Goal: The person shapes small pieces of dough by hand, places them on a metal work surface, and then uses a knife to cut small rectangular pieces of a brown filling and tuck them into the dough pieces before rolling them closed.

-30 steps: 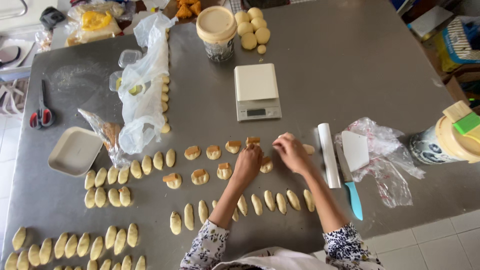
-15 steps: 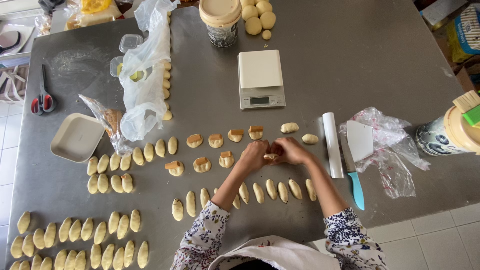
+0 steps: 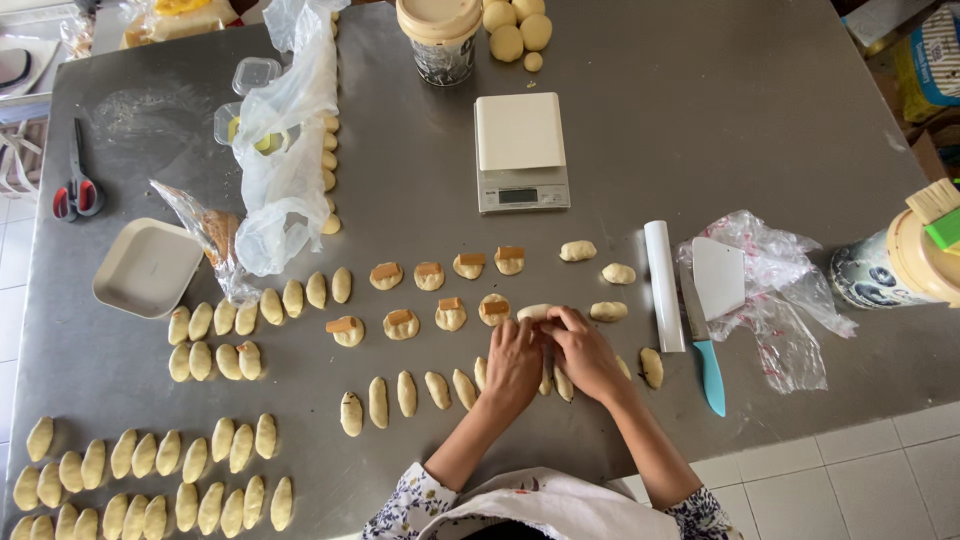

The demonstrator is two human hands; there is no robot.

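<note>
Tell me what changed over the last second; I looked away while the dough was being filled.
Both hands drew back from the upper row toward the body. The left hand and right hand now meet over one dough piece in the second row, fingertips pinching it. The digital scale, rolling pin, bench scraper and the rows of shaped dough pieces stayed put.

Bare forearms, lower centre of frame. Left hand (image 3: 515, 360) and right hand (image 3: 585, 352) ungloved. Short white sleeves, dark floral print. Pale apron front.
</note>
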